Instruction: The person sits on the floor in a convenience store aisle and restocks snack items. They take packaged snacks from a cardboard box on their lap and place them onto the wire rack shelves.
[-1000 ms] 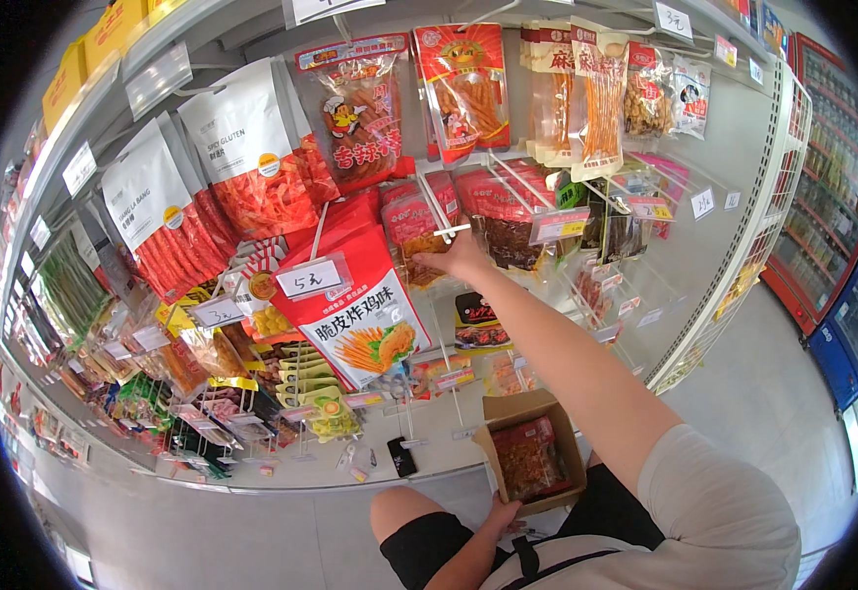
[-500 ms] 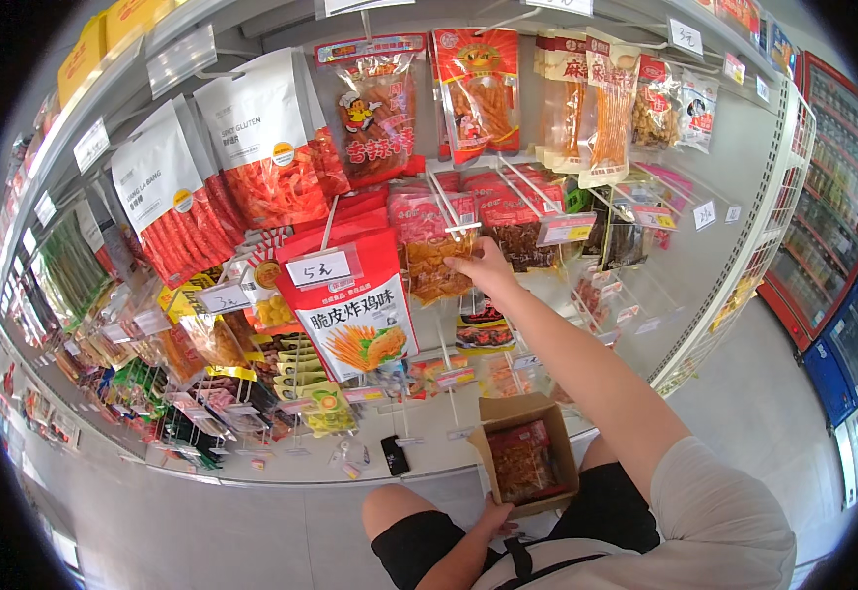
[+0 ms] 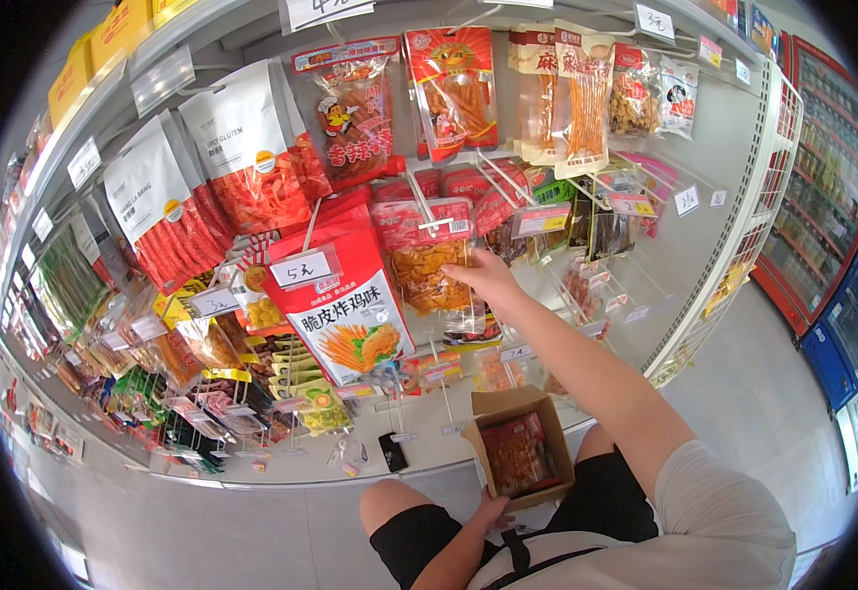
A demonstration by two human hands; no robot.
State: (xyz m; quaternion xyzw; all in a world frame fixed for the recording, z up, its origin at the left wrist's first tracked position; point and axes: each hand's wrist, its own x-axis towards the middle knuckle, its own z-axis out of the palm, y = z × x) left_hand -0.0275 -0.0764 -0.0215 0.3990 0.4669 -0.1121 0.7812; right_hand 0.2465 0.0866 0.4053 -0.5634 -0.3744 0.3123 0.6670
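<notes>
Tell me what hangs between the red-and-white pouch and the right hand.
In the head view, a clear-and-red snack packet hangs between the red-and-white pouch and the right hand, which touches its right side.

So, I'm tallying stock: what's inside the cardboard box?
At least one red snack packet with a clear window lies in the cardboard box, brownish food showing through. Anything beneath is covered, so I can't count packets.

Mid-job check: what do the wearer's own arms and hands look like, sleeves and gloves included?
The left hand and right hand are ungloved. A short, pale sleeve covers the right upper arm; the right forearm and left forearm are bare, no wristbands showing.
</notes>
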